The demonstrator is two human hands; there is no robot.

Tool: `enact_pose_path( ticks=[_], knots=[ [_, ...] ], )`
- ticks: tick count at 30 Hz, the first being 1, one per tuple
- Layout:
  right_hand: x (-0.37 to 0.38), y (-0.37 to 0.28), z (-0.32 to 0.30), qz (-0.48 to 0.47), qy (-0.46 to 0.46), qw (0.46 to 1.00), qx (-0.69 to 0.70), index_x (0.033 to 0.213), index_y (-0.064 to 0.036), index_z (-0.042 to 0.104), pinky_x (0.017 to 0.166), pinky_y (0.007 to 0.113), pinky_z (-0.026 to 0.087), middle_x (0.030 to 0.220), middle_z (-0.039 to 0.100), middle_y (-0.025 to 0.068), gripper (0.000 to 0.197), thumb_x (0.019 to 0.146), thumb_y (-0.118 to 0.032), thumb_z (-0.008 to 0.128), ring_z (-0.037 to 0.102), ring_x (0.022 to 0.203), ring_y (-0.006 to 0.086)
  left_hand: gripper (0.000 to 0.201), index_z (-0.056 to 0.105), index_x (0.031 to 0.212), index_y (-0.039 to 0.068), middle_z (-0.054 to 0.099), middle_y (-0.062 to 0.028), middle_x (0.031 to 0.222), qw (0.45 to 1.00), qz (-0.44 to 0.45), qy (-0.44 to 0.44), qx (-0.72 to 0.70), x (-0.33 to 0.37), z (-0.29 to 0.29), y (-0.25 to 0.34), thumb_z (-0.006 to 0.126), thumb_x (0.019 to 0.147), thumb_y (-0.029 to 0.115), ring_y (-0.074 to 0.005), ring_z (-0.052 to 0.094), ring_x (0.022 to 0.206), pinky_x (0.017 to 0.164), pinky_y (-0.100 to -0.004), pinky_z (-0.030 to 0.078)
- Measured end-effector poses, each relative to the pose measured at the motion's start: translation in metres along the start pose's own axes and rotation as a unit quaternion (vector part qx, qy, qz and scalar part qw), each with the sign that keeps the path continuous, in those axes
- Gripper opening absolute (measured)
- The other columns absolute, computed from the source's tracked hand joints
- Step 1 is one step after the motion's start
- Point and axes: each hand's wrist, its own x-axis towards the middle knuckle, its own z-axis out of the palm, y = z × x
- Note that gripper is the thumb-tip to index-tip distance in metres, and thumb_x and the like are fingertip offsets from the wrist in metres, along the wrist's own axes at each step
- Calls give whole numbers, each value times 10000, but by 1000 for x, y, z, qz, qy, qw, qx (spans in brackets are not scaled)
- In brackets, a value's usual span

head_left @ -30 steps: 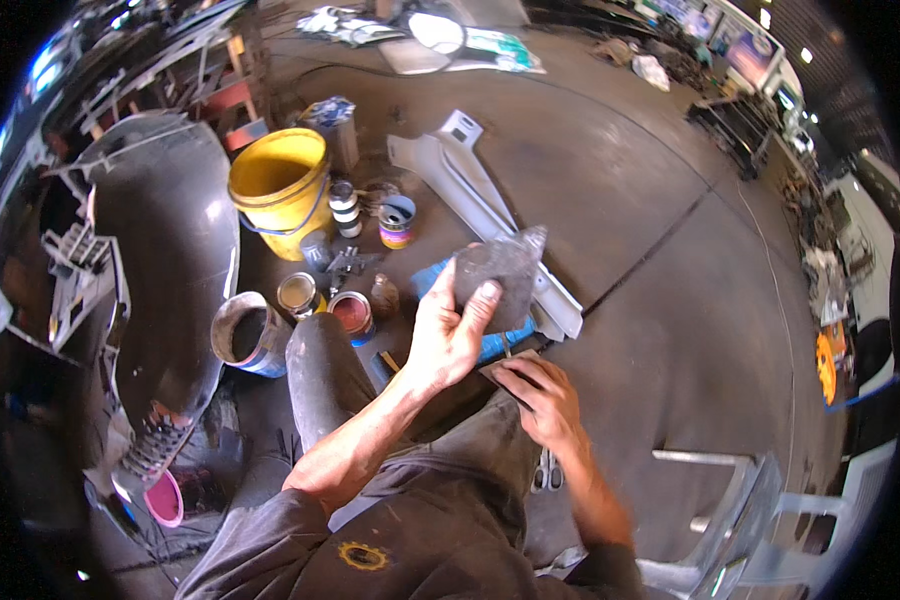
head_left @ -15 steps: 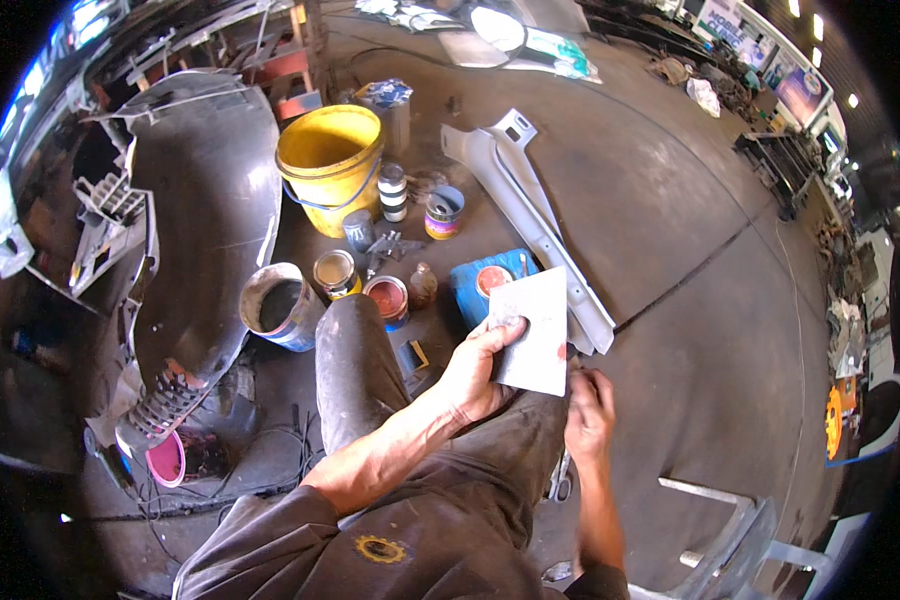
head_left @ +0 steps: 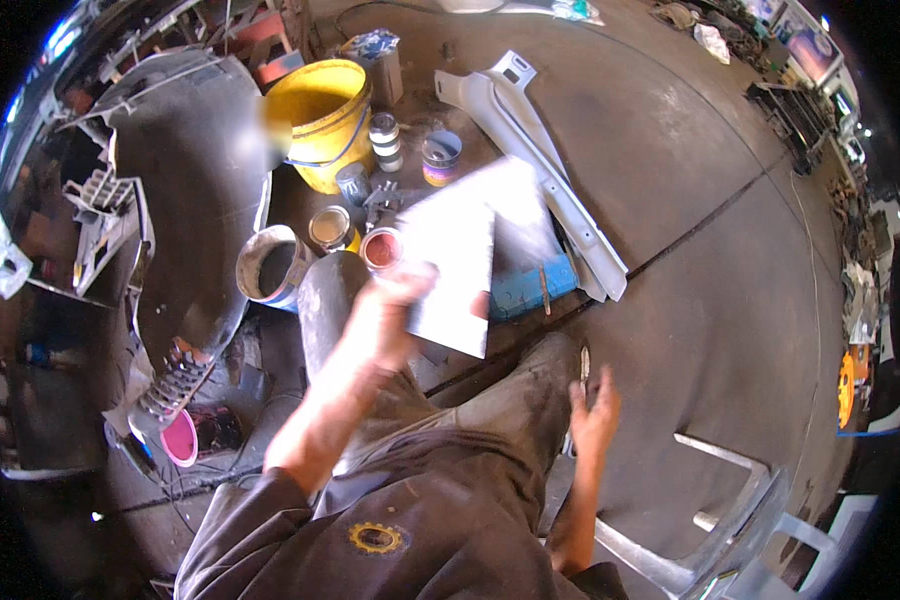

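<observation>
My left hand [head_left: 385,315], blurred by motion, grips a flat white sheet [head_left: 452,295] by its left edge, with the thumb on top. A reddish patch shows at the sheet's right edge. A pale smear spreads up and right from the sheet, over part of a blue container [head_left: 530,288]. My right hand [head_left: 595,405] is beside my right knee, fingers partly curled. A thin pale strip [head_left: 584,362] sticks up at its fingertips; its kind is unclear. Just beyond my left hand is an open tin of reddish paste [head_left: 380,250].
A yellow bucket [head_left: 330,125], a striped can [head_left: 385,142], a small tin [head_left: 441,158], a beige-filled tin [head_left: 332,230] and a grey-stained pail [head_left: 273,266] stand ahead. A long grey panel [head_left: 560,200] lies beyond. Left is a large dark bumper [head_left: 195,200]; a metal frame [head_left: 730,530] sits lower right.
My left hand has swung left with the white sheet. My right hand's fingers have loosened and spread somewhat beside the knee. The view has shifted a little.
</observation>
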Motion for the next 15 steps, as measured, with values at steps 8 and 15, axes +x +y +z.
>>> enact_pose_path(
  ticks=[8,15],
  knots=[
    [-57,9,24,-39,-159,973,-161,1425,-3,470,866,507,510,1207,561,304,745,897,-487,675,611,1047,464,239,605,1127,-14,664,-131,935,917,309,225,-110,-112,-119,117,622,972,167,-171,611,761,570,-252,510],
    [11,-36,28,-108,-454,881,-70,1358,-19,548,706,475,540,917,687,189,685,889,-496,693,685,843,388,307,597,1255,-30,674,-147,1128,598,372,413,578,-230,-205,140,582,969,81,-197,645,1029,784,-287,527]
  ],
)
